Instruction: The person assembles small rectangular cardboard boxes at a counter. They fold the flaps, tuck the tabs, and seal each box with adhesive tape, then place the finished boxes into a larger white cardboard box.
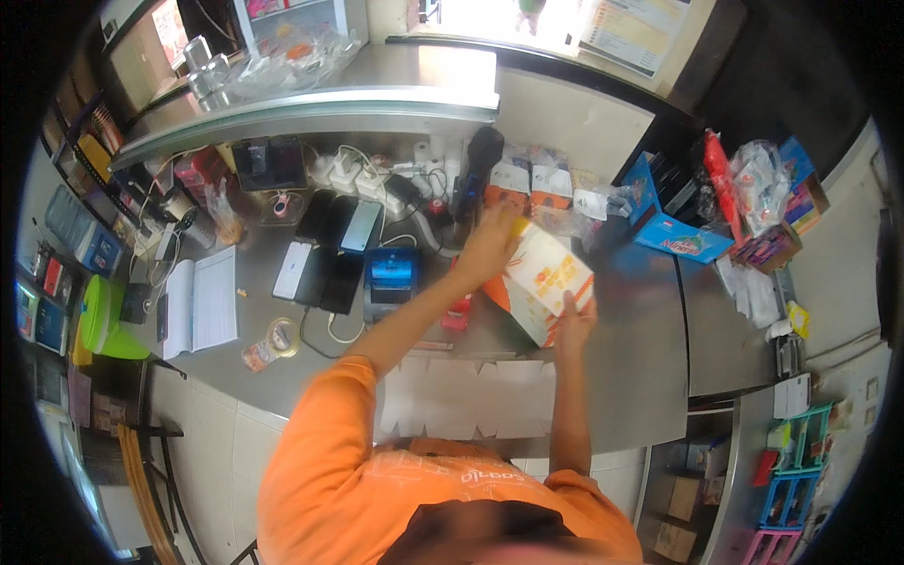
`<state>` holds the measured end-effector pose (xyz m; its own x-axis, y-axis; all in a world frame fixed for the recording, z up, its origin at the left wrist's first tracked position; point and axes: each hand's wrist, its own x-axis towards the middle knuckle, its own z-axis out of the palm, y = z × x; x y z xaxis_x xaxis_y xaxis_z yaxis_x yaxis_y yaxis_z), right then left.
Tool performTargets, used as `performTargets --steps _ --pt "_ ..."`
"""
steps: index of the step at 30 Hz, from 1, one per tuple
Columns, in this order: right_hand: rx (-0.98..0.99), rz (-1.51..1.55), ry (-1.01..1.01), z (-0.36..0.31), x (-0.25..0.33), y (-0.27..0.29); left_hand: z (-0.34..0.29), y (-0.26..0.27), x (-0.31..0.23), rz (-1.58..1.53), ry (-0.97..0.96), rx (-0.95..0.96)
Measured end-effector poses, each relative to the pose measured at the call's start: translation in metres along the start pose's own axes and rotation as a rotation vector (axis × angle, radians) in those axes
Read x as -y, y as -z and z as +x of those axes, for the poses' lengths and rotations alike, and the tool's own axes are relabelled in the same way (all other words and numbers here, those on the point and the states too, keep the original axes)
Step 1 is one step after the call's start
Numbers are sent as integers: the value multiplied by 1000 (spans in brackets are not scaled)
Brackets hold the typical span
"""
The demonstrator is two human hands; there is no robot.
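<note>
Left hand (492, 247) curled at upper-left corner of white-and-orange printed cardboard box (549, 273), grip unclear; right hand (573, 326) clasped lower-right edge, above grey metal table (640, 363). Step seemed positioning; next move called for steady right-hand support.

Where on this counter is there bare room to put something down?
The widest free patch of steel counter lies right of the right hand, short of the blue box. A narrow gap separates the notebook from the phones. It's crowded around the phones and beyond the held carton.
</note>
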<state>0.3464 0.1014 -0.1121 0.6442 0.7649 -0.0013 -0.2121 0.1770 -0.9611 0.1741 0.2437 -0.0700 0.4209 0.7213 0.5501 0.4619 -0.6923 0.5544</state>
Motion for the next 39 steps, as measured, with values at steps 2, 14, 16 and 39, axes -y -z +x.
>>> performTargets --steps 2,14,16,39 --pt "-67 -228 -9 12 -28 -2 2 -26 12 112 33 99" --pt "-227 -632 106 24 -69 40 -6 -114 79 -125 197 627" --pt "-167 -506 32 22 -58 41 -10 -111 65 -20 240 674" --pt "572 -1202 59 32 -97 131 -63 -141 2 556 233 491"
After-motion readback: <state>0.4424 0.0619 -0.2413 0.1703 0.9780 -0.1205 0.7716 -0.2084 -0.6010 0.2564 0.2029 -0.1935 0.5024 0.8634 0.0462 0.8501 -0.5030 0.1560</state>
